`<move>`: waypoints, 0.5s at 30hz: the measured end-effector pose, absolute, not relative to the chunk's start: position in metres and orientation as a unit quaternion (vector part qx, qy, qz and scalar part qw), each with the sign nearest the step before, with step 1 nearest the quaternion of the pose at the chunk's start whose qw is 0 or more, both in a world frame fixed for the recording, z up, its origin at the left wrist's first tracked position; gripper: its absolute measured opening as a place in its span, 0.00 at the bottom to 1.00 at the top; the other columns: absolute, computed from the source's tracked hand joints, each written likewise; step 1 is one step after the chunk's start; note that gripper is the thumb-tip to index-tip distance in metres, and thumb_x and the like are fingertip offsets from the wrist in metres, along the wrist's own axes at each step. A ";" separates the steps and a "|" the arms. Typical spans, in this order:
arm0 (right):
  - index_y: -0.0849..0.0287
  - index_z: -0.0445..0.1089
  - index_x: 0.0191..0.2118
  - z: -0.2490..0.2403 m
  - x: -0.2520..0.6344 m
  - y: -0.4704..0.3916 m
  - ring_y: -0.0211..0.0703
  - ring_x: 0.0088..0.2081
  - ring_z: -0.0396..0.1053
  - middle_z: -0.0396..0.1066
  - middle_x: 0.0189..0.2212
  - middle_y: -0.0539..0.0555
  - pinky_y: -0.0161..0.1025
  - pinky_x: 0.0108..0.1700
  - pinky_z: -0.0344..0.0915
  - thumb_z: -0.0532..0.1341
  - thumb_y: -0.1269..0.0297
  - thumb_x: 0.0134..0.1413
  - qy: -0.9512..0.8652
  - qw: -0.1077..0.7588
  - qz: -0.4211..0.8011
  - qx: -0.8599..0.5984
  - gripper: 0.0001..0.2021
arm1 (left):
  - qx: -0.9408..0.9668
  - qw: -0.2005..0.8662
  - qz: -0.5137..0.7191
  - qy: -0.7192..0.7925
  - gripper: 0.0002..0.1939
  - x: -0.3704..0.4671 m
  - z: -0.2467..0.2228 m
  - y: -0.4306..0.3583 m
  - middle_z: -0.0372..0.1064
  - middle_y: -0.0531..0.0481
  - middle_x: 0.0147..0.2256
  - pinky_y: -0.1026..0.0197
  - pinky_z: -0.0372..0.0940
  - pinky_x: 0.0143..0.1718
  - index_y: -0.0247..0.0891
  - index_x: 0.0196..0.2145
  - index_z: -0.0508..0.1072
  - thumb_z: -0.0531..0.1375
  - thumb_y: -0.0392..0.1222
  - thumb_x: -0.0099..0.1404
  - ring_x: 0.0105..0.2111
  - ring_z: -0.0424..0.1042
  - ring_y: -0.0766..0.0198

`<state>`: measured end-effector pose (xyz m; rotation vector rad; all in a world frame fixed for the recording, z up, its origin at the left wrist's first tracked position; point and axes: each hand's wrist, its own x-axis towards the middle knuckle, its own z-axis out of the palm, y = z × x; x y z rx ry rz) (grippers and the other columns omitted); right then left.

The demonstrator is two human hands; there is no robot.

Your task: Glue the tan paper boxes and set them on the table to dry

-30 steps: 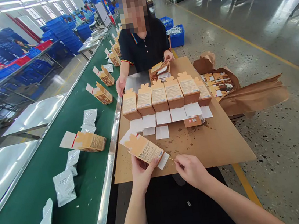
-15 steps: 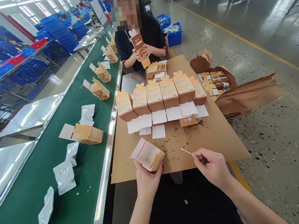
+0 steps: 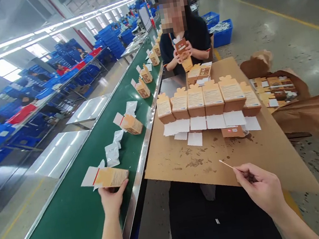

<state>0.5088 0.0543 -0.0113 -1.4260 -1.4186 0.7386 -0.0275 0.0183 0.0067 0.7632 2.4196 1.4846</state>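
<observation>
1. The green conveyor belt runs along the left, carrying other cartons and silver pouches spaced apart further up.
2. The cardboard sheet covers the worktable, with a row of upright cartons at its far side, their white flaps laid flat in front.
3. Across the table a person's hands fold another carton at chest height; leave that side to them.
4. Here's the left hand, fingers curled round the near end of the folded carton, which sits low over the belt with its white flap pointing away. Judging by the others, best to set it flat and square to the belt, in an open spot short of the nearest pouch.
5. The right hand pinches a thin stick between thumb and fingertips, its tip above the cardboard sheet; keeping it clear of the row of flaps looks wise.
</observation>
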 end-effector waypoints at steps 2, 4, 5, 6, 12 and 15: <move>0.52 0.84 0.30 -0.012 0.507 0.057 0.42 0.21 0.72 0.74 0.21 0.51 0.37 0.28 0.76 0.71 0.39 0.72 -0.583 0.477 0.299 -0.586 0.25 | 0.227 0.110 0.518 0.817 0.50 -0.023 0.006 0.013 0.78 0.45 0.50 0.25 0.72 0.74 0.48 0.53 0.67 0.89 0.52 0.39 0.62 0.83 0.36; 0.51 0.84 0.30 -0.012 0.511 0.057 0.44 0.21 0.73 0.75 0.22 0.52 0.39 0.28 0.77 0.71 0.36 0.72 -0.579 0.475 0.303 -0.589 0.25 | 0.211 0.055 0.556 0.802 0.47 -0.012 0.006 0.003 0.76 0.45 0.51 0.25 0.72 0.73 0.48 0.53 0.67 0.87 0.55 0.43 0.64 0.81 0.37; 0.50 0.85 0.30 -0.012 0.514 0.057 0.45 0.21 0.73 0.75 0.22 0.52 0.40 0.28 0.77 0.72 0.35 0.71 -0.578 0.474 0.305 -0.591 0.25 | 0.208 0.013 0.582 0.786 0.45 -0.006 0.006 -0.002 0.74 0.45 0.51 0.26 0.74 0.71 0.48 0.53 0.67 0.85 0.58 0.46 0.62 0.80 0.39; 0.49 0.85 0.31 -0.012 0.518 0.056 0.45 0.20 0.72 0.75 0.21 0.53 0.41 0.27 0.77 0.72 0.34 0.70 -0.574 0.473 0.305 -0.595 0.25 | 0.211 -0.033 0.608 0.765 0.43 0.001 0.008 -0.007 0.73 0.47 0.51 0.29 0.76 0.68 0.48 0.53 0.67 0.83 0.60 0.48 0.58 0.81 0.42; 0.48 0.86 0.31 -0.011 0.532 0.051 0.46 0.21 0.72 0.74 0.21 0.53 0.42 0.28 0.78 0.75 0.33 0.67 -0.553 0.471 0.295 -0.621 0.24 | 0.401 -0.052 0.674 0.618 0.24 0.059 0.045 0.042 0.73 0.52 0.41 0.49 0.77 0.51 0.46 0.47 0.73 0.77 0.60 0.67 0.40 0.78 0.56; 0.49 0.85 0.30 -0.009 0.526 0.052 0.46 0.21 0.71 0.74 0.22 0.53 0.42 0.26 0.75 0.72 0.35 0.71 -0.573 0.479 0.292 -0.597 0.25 | 0.444 0.065 0.674 0.586 0.20 0.086 0.076 0.130 0.76 0.50 0.41 0.52 0.77 0.50 0.45 0.47 0.77 0.74 0.60 0.70 0.41 0.79 0.56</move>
